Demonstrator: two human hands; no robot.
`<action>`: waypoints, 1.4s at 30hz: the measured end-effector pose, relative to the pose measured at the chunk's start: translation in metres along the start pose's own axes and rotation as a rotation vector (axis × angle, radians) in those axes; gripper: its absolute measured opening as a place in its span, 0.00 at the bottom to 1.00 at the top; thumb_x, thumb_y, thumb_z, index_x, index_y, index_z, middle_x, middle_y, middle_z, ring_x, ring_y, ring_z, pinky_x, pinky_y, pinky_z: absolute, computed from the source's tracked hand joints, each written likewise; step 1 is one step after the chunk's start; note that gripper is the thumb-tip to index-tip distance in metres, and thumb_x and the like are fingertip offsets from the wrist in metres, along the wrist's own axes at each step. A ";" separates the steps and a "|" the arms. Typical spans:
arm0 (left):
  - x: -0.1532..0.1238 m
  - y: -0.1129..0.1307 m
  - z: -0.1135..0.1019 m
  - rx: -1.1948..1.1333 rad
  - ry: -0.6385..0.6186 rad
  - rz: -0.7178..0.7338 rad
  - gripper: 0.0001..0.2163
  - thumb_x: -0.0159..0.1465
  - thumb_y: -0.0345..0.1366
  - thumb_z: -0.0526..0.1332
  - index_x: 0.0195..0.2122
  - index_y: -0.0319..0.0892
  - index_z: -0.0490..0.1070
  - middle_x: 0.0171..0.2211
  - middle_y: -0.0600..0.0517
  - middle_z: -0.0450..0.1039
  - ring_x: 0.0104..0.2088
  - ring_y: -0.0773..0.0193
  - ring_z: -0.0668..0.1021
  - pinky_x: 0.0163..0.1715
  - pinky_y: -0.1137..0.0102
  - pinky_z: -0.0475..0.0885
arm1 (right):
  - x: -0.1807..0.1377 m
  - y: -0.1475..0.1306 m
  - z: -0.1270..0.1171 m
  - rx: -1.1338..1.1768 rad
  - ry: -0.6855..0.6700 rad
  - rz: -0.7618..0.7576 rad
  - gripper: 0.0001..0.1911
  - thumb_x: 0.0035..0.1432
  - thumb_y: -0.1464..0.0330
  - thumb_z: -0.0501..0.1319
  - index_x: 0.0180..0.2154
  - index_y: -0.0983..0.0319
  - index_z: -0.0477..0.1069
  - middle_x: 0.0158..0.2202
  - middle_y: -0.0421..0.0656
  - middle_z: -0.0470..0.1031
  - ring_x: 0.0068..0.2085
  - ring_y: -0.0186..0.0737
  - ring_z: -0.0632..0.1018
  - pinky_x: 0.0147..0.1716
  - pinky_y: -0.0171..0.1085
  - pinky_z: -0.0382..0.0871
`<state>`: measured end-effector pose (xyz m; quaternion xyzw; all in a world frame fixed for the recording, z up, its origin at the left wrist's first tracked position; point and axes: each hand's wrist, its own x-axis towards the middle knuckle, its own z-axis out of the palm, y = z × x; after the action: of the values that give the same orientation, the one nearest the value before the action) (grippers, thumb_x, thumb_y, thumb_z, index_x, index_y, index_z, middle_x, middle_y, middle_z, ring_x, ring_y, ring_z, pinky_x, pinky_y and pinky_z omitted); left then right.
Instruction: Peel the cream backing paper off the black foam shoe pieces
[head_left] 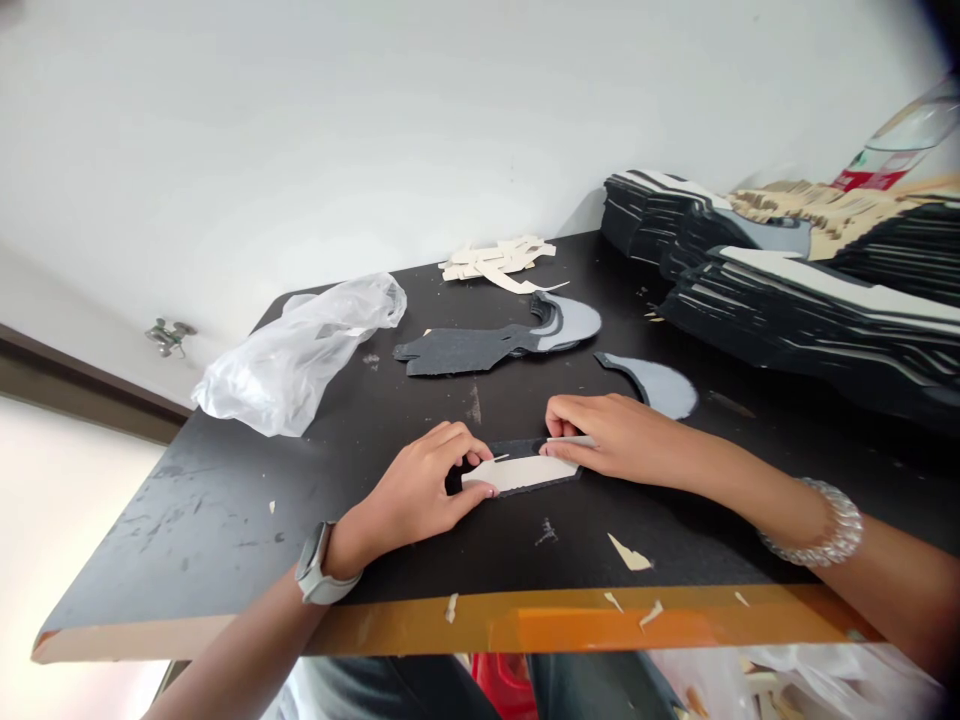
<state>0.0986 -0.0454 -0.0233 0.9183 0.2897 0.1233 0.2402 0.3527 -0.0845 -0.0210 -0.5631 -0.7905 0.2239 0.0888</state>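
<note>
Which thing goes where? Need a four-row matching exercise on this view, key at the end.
Things
1. Coiled bracelet
2. Black-and-white piece
3. Plastic bag
4. Cream strips

Places
A. Touched by the left hand and the right hand
B. In a loose heap near the wall
C. Around the right forearm
D. Crumpled, at the left side of the table

Pairs: 1-C, 2-A, 3-D, 4-B
</note>
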 end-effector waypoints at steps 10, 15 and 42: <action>0.003 -0.002 -0.010 -0.204 -0.058 -0.071 0.13 0.66 0.27 0.52 0.42 0.44 0.75 0.37 0.52 0.73 0.33 0.69 0.72 0.32 0.74 0.65 | -0.001 0.005 0.001 -0.029 0.038 -0.017 0.13 0.61 0.55 0.54 0.34 0.58 0.62 0.36 0.40 0.69 0.31 0.38 0.72 0.28 0.36 0.56; 0.003 -0.004 -0.014 -0.310 -0.089 -0.096 0.12 0.65 0.31 0.55 0.46 0.43 0.74 0.35 0.51 0.74 0.32 0.68 0.72 0.28 0.74 0.63 | -0.001 0.004 0.001 -0.033 0.039 -0.032 0.13 0.62 0.55 0.53 0.33 0.58 0.63 0.35 0.40 0.69 0.30 0.37 0.72 0.29 0.37 0.56; -0.004 0.009 0.000 -0.139 -0.039 0.070 0.06 0.62 0.38 0.62 0.38 0.42 0.71 0.34 0.52 0.71 0.36 0.66 0.72 0.38 0.71 0.68 | 0.004 -0.016 0.024 0.148 0.146 -0.386 0.09 0.65 0.66 0.52 0.44 0.59 0.68 0.40 0.44 0.73 0.43 0.41 0.71 0.49 0.45 0.62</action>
<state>0.0997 -0.0537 -0.0193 0.9111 0.2434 0.1335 0.3048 0.3280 -0.0909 -0.0357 -0.4079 -0.8565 0.2188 0.2284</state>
